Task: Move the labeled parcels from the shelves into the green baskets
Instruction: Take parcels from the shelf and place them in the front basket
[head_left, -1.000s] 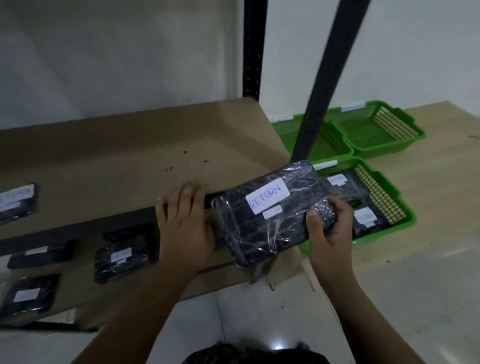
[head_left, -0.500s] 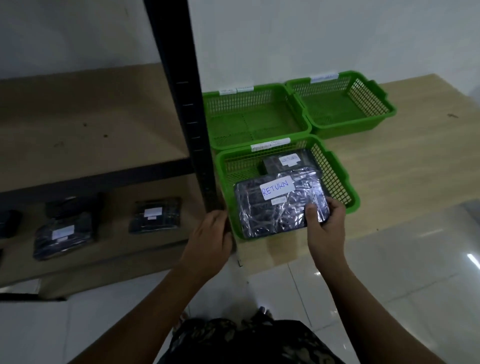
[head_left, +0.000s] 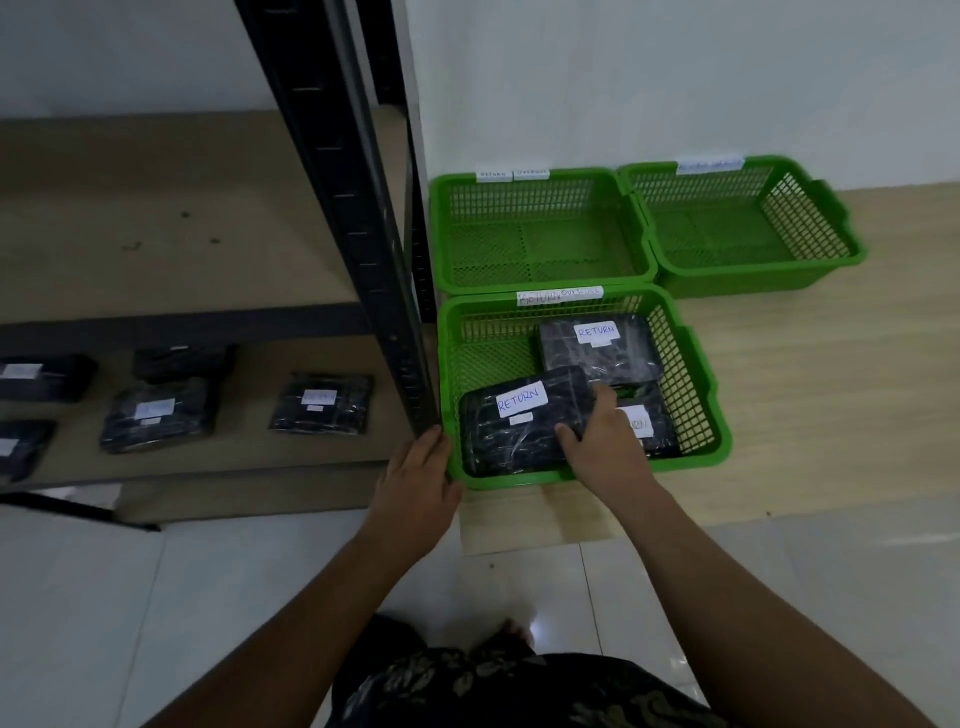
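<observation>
A black parcel labeled RETURN (head_left: 511, 421) lies in the front left of the near green basket (head_left: 696, 374). My right hand (head_left: 602, 436) grips its right edge, thumb on top. Two more labeled parcels are in the same basket: one at the back (head_left: 597, 348), one at the front right (head_left: 649, 423), partly hidden by my hand. My left hand (head_left: 415, 478) rests against the basket's front left corner, by the foot of the black shelf post (head_left: 358, 218), holding nothing. Several labeled parcels (head_left: 322, 402) remain on the lower shelf at left.
Two green baskets stand behind the near one, a left one (head_left: 540, 280) and a right one (head_left: 753, 270), both with nothing inside and paper tags on their back rims. They sit on a low wooden platform (head_left: 831, 395) against the wall. Tiled floor lies below.
The RETURN parcel has gone from above the basket down into its front left part, still in my right hand. My left hand shifted to the basket's corner. The view dropped lower.
</observation>
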